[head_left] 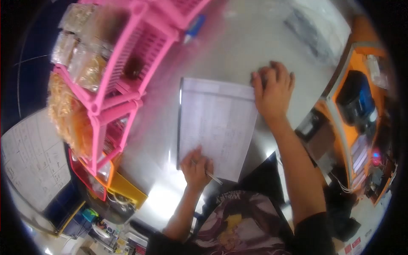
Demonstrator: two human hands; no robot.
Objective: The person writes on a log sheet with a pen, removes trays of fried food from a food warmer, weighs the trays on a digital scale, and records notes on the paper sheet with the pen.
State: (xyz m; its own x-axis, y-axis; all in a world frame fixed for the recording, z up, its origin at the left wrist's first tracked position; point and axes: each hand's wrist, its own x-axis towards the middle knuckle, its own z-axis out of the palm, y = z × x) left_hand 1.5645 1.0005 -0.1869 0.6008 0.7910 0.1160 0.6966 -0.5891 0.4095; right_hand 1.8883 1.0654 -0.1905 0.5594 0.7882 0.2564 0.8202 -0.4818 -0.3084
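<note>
The fingers of my left hand (196, 171) look closed on a slim pen (214, 178), its end poking out towards the body. Those of my right hand (273, 94) curl by the upper right corner of the lined sheet (216, 123), over something dark (264, 78); whether they grip it, I cannot tell (blur hides plenty from me). The sheet lies on the bench (229, 51) between both hands, the left overlapping its lower left part. I'd brace the right edge lightly against sliding, lift the left palm off the printed rows, and give the pink rack (97, 106) beyond some elbow room.
</note>
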